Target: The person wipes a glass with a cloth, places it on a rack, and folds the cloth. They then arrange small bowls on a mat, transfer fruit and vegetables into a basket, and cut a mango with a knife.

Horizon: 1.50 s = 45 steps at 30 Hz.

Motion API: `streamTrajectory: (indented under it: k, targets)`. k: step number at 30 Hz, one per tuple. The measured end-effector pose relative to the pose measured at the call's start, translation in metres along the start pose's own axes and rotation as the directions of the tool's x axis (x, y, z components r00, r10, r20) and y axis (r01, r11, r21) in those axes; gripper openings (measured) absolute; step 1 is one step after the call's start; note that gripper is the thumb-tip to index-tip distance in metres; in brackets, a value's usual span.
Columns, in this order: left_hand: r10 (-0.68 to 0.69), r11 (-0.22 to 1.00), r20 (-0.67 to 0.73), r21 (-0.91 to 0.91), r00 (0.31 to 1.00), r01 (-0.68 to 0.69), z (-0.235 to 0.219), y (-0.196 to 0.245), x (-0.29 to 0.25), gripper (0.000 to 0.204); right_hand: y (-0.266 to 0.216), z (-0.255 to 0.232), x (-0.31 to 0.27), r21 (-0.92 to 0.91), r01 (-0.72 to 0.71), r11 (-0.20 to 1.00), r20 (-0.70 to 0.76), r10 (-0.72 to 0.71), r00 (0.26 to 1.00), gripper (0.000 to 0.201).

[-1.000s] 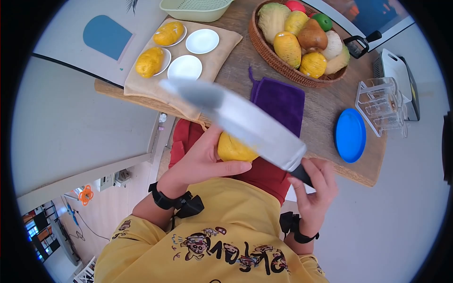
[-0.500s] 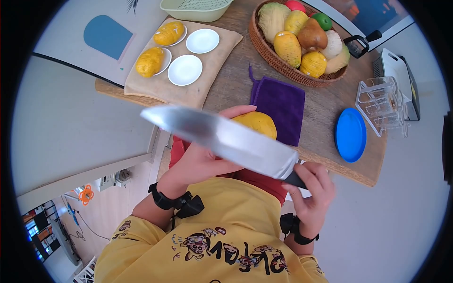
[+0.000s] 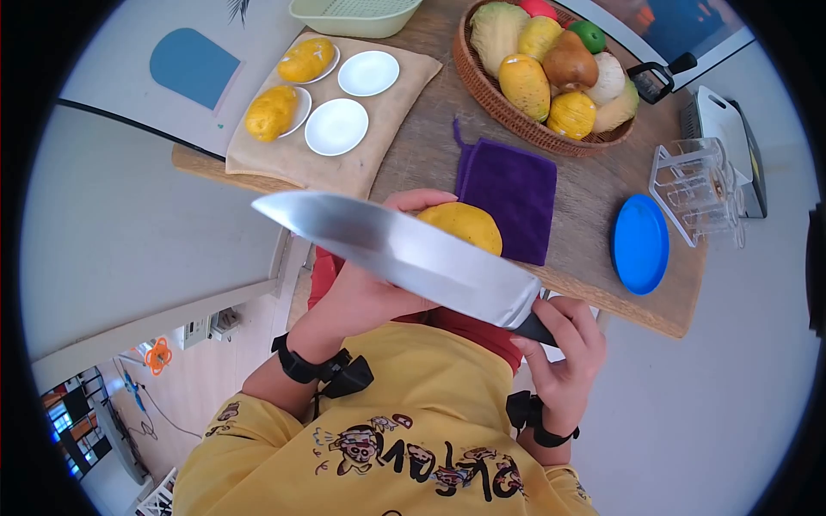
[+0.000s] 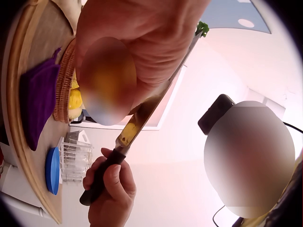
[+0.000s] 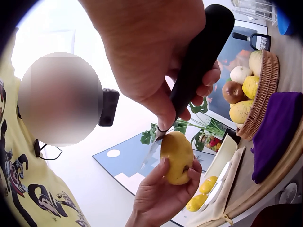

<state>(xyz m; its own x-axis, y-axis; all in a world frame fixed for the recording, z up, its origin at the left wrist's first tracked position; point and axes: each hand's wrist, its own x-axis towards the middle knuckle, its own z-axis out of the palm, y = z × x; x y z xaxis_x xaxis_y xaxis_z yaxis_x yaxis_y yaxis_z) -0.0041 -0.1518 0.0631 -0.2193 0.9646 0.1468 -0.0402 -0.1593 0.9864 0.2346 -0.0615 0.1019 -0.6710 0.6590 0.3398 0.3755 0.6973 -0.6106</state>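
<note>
A yellow, potato-like piece of produce [image 3: 465, 225] is gripped by the left hand [image 3: 361, 297] near the table's front edge; in the right wrist view the fingers and thumb hold the yellow produce [image 5: 177, 158] at its sides. The right hand [image 3: 568, 357] grips the black handle [image 5: 201, 61] of a large knife. Its broad blade [image 3: 387, 249] slants across in front of the left hand, tip to the upper left, hiding part of that hand and of the produce. In the left wrist view, the right hand [image 4: 111, 189] curls round the handle.
A purple cloth [image 3: 509, 193] lies beyond the produce. Left of it, a beige mat [image 3: 361, 172] bears white dishes [image 3: 337, 127], two with yellow produce [image 3: 271, 113]. A wicker basket [image 3: 508, 112] of produce stands behind; a blue plate [image 3: 640, 244] and a rack of glasses [image 3: 697, 193] are right.
The left hand has turned and raised the yellow produce toward the purple cloth. The knife has shifted slightly left and down, its blade now crossing before the left hand.
</note>
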Motion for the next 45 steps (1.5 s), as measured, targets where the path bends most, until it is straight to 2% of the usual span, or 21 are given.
streamTrajectory:
  k: [4, 7, 8, 13, 15, 17, 19, 23, 24, 25, 27, 29, 31, 32, 35, 36, 37, 39, 42, 44, 45]
  targets:
    - [-0.133, 0.951, -0.095, -0.293, 0.987, 0.100, 0.009, -0.003, -0.009, 0.092, 0.002, 0.002, -0.001, 0.034, -0.136, 0.990, -0.062, 0.138, 0.988, 0.040]
    - [-0.173, 0.946, -0.057, -0.288, 0.983, 0.150, 0.006, -0.005, -0.010, 0.087, 0.001, 0.000, 0.003, 0.031, -0.016, 0.999, -0.016, 0.017, 1.000, 0.040]
    - [-0.024, 0.996, 0.016, 0.092, 1.000, 0.023, -0.002, 0.006, -0.003, 0.080, -0.002, -0.001, 0.002, 0.082, -0.012, 0.997, 0.020, 0.010, 1.000, 0.040]
    - [0.060, 0.997, -0.014, 0.048, 0.998, -0.059, 0.001, -0.004, -0.007, 0.079, -0.004, 0.002, 0.000, 0.110, -0.036, 0.993, 0.040, 0.032, 0.999, 0.040]
    - [-0.103, 0.948, -0.111, -0.312, 0.988, 0.063, 0.008, -0.007, -0.013, 0.082, 0.002, 0.004, -0.002, 0.077, -0.117, 0.990, -0.040, 0.120, 0.992, 0.039]
    - [-0.092, 0.943, -0.089, -0.327, 0.992, 0.058, 0.004, -0.005, -0.010, 0.086, 0.002, 0.003, -0.001, 0.073, -0.125, 0.989, -0.039, 0.128, 0.991, 0.039]
    - [-0.081, 0.985, 0.017, -0.152, 0.997, 0.082, -0.001, 0.000, -0.006, 0.084, -0.002, 0.000, 0.001, 0.093, -0.022, 0.995, 0.017, 0.020, 1.000, 0.038]
    - [-0.026, 0.992, 0.024, 0.121, 0.999, 0.023, -0.003, -0.001, 0.000, 0.081, -0.007, -0.002, 0.000, 0.127, -0.016, 0.992, 0.084, 0.006, 0.996, 0.039]
    - [0.108, 0.966, 0.052, 0.232, 0.993, -0.117, -0.006, -0.003, -0.001, 0.081, -0.004, 0.000, 0.000, 0.128, -0.016, 0.992, 0.083, 0.006, 0.997, 0.039]
    - [0.108, 0.965, 0.053, 0.233, 0.993, -0.117, -0.002, -0.003, -0.004, 0.081, 0.000, 0.003, 0.000, 0.133, -0.042, 0.990, 0.042, 0.036, 0.998, 0.039]
    - [-0.174, 0.932, -0.065, -0.333, 0.983, 0.143, 0.010, -0.002, -0.013, 0.082, 0.004, 0.003, -0.001, 0.139, -0.066, 0.988, 0.000, 0.067, 0.998, 0.040]
    - [-0.149, 0.941, -0.050, -0.314, 0.988, 0.126, 0.005, -0.003, -0.010, 0.084, 0.004, 0.001, -0.002, 0.127, -0.072, 0.989, 0.003, 0.072, 0.997, 0.040]
    - [0.054, 0.992, 0.070, 0.108, 0.996, -0.061, -0.004, -0.009, -0.003, 0.084, 0.003, -0.002, -0.001, 0.147, -0.015, 0.989, 0.013, 0.013, 1.000, 0.040]
    - [-0.073, 0.994, -0.006, -0.088, 0.997, 0.072, 0.001, -0.011, -0.004, 0.083, -0.001, -0.005, -0.002, 0.174, -0.013, 0.985, 0.072, 0.001, 0.997, 0.040]
    - [-0.069, 0.994, 0.007, -0.079, 0.998, 0.069, 0.003, -0.008, -0.002, 0.081, -0.003, -0.005, -0.004, 0.192, -0.027, 0.981, 0.130, 0.002, 0.992, 0.039]
    - [-0.014, 0.999, 0.037, 0.050, 0.999, 0.012, 0.000, -0.008, -0.003, 0.077, 0.000, -0.002, -0.003, 0.177, -0.034, 0.984, 0.064, 0.023, 0.998, 0.039]
    - [-0.137, 0.944, 0.029, -0.301, 0.990, 0.139, 0.010, 0.000, -0.007, 0.078, 0.003, 0.001, -0.003, 0.163, -0.041, 0.986, -0.004, 0.042, 0.999, 0.039]
    - [-0.124, 0.882, 0.003, -0.458, 0.992, 0.112, 0.015, 0.000, -0.010, 0.083, 0.004, 0.000, -0.005, 0.138, -0.113, 0.984, -0.012, 0.115, 0.993, 0.039]
    - [-0.184, 0.916, 0.044, -0.353, 0.982, 0.188, 0.013, 0.002, -0.009, 0.086, 0.003, -0.003, -0.003, 0.138, -0.077, 0.987, 0.000, 0.077, 0.997, 0.039]
    - [-0.022, 0.998, 0.063, -0.058, 0.998, 0.026, 0.004, -0.007, -0.004, 0.087, -0.001, -0.006, -0.005, 0.158, -0.062, 0.986, 0.035, 0.057, 0.998, 0.039]
    - [-0.022, 0.998, 0.065, -0.058, 0.998, 0.025, 0.005, -0.008, -0.003, 0.087, -0.003, -0.006, -0.005, 0.182, -0.045, 0.982, 0.072, 0.032, 0.997, 0.039]
